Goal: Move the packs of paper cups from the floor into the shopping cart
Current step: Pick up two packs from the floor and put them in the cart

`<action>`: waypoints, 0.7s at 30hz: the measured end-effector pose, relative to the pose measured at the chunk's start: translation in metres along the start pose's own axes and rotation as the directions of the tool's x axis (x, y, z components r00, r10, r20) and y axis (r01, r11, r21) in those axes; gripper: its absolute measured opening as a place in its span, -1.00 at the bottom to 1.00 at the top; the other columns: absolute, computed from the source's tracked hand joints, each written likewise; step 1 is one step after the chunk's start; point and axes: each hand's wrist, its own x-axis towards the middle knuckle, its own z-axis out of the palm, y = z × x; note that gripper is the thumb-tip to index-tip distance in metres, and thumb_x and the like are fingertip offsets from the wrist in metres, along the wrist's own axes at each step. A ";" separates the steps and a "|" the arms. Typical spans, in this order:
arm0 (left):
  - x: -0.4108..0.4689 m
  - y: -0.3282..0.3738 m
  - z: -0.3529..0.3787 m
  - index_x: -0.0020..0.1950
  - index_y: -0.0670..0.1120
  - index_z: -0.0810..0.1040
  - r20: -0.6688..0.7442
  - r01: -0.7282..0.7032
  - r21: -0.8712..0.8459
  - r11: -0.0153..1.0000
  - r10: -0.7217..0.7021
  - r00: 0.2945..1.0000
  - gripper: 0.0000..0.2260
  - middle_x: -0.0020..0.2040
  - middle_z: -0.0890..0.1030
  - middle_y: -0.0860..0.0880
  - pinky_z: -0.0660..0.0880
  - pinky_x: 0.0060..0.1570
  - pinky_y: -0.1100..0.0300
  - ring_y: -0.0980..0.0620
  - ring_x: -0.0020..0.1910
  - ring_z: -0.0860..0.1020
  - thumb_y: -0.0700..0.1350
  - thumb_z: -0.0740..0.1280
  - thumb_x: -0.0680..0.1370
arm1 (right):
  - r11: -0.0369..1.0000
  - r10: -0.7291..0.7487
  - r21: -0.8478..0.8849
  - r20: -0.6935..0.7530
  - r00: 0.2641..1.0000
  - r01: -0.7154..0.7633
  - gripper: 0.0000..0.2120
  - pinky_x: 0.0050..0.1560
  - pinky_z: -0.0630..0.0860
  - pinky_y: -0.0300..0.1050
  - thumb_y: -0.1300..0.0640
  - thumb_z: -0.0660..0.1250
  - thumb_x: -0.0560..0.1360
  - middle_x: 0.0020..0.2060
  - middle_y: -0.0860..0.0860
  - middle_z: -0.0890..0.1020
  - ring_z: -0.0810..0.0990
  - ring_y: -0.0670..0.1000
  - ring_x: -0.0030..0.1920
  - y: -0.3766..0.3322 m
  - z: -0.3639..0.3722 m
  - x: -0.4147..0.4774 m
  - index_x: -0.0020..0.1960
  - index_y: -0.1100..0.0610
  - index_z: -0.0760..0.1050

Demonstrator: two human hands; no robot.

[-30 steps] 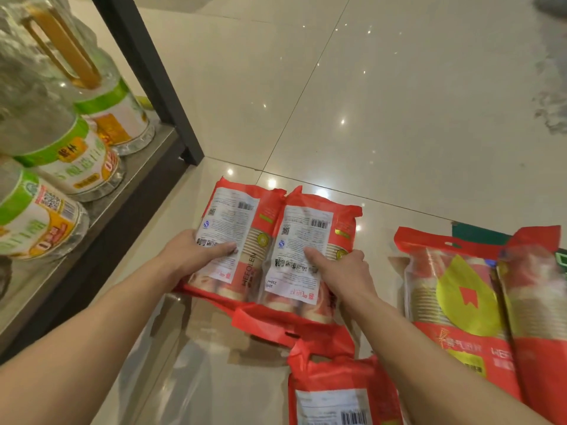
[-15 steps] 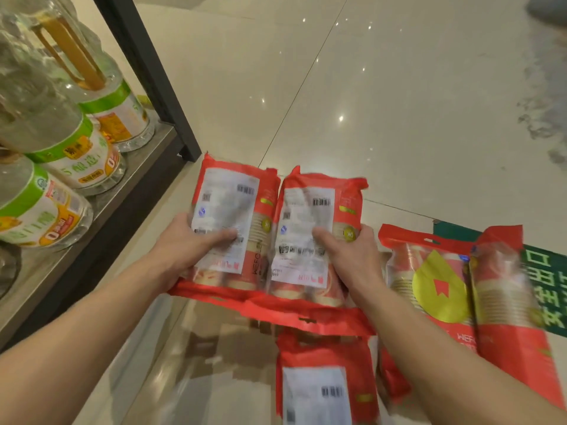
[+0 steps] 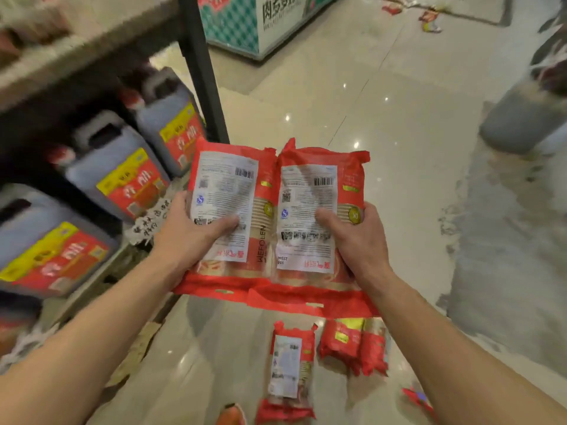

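— Glossy tile floor (image 3: pixel 383 124): what's above it?
— 2 red packs of paper cups (image 3: pixel 276 216) side by side, lifted clear.
— Hands?
— Left hand (image 3: pixel 187 231) clasps the left pack, right hand (image 3: pixel 352 237) the right, thumbs on the labels.
— Below the hands?
— 3 more packs (image 3: pixel 325 357) lie on the floor.

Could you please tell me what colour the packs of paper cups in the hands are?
Red, with white printed labels, on both held packs; the head view shows it.
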 end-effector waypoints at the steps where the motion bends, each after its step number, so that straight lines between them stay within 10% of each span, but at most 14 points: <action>1: -0.025 0.031 -0.016 0.35 0.08 0.48 -0.014 -0.008 -0.006 1.000 0.008 1.000 -0.29 0.16 0.76 0.08 0.68 0.19 -0.12 0.03 0.09 0.76 0.09 0.74 0.32 | 1.000 -0.019 -0.007 0.010 1.000 0.019 -0.40 0.10 0.74 0.13 -0.12 0.65 0.39 0.06 -0.09 0.75 0.79 -0.04 -0.01 -0.036 -0.015 -0.019 0.31 -0.05 0.46; 11: -0.276 0.244 -0.150 0.40 0.14 0.40 -0.248 -0.117 -0.130 0.985 0.081 0.965 -0.35 0.25 0.71 0.10 0.64 0.28 -0.10 0.05 0.18 0.73 0.01 0.69 0.45 | 0.970 -0.241 0.046 0.255 0.936 0.237 -0.34 -0.01 0.77 0.16 -0.12 0.67 0.39 0.05 -0.03 0.76 0.82 0.02 -0.10 -0.289 -0.113 -0.181 0.37 -0.01 0.46; 21: -0.456 0.261 -0.239 0.48 0.04 0.43 -0.584 -0.168 -0.164 0.972 0.041 0.810 -0.25 0.19 0.76 0.06 0.71 0.13 -0.01 0.08 0.11 0.77 0.06 0.71 0.39 | 0.907 -0.414 0.155 0.507 0.756 0.392 -0.46 0.16 0.71 0.23 -0.08 0.67 0.36 0.05 -0.07 0.78 0.80 0.01 0.02 -0.377 -0.091 -0.300 0.25 -0.07 0.55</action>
